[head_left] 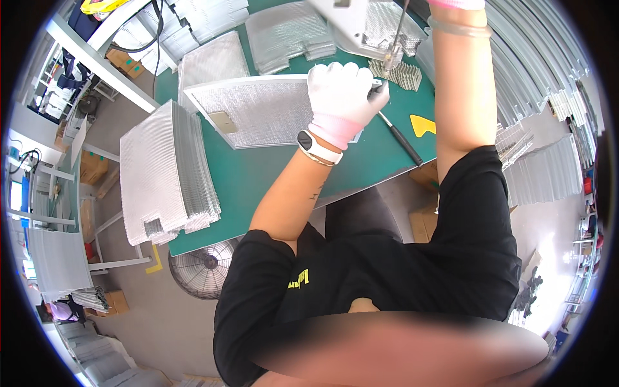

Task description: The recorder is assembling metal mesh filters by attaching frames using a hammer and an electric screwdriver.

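Note:
My left hand (340,100), in a white glove with a pink cuff, is closed round the right end of a framed silver mesh panel (258,113). The panel has a thin white frame and a small beige plate near its left end. It stands tilted on the green tabletop (258,169). My right arm reaches up to the top edge, where only the pink glove cuff of my right hand (458,3) shows; its fingers are out of view. Near my left hand is a white machine (348,22) with a thin metal rod, beside a heap of small metal pieces (405,76).
A black-handled tool (406,145) and a flat yellow piece (422,126) lie at the right. A tall stack of mesh sheets (158,171) stands at the table's left edge, with more sheets (290,35) behind. Below is a floor fan (205,267); long metal strips (535,58) fill the right.

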{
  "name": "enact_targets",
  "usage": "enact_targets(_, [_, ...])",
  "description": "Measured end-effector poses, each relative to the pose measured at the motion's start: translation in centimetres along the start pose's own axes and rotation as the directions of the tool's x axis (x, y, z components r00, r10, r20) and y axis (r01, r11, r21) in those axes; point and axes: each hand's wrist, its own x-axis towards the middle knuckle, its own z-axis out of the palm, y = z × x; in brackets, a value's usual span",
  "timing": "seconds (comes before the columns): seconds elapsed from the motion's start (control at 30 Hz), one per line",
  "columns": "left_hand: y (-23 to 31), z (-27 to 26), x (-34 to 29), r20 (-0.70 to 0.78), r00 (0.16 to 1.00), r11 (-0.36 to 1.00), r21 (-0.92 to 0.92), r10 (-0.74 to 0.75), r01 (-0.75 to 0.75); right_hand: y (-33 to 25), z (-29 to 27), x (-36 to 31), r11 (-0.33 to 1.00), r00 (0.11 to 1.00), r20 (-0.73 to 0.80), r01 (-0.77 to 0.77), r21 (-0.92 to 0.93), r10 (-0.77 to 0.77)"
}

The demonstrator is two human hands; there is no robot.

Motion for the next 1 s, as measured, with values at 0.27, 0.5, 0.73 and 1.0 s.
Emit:
enact_targets(0.27, [0.0,0.6,0.0,-0.046,0.998,0.995,-0.092,-0.049,0.045,1.7,-2.1,-2.2,0.977,0.974,0.088,-0.201,-0.078,0.207])
enact_targets(0.5, [0.0,0.5,-0.2,-0.103,0.995,0.996,-0.085,-0.01,0.001,1.7,-2.2,-2.3,0.974,0.965,0.134,-0.228,0.009,0.224])
enact_targets(0.73, [-0.4,0.9,-0.5,-0.129,0.992,0.995,-0.098,0.003,-0.015,2.0,-1.6,-2.6,0.965,0.962,-0.071,-0.261,0.035,0.263])
enact_targets(1.0, [0.0,0.9,-1.0,-0.058,0.997,0.971,-0.234,-0.058,0.043,4.9,-2.3,-5.6,0.731,0.861,0.392,-0.491,0.474,0.324])
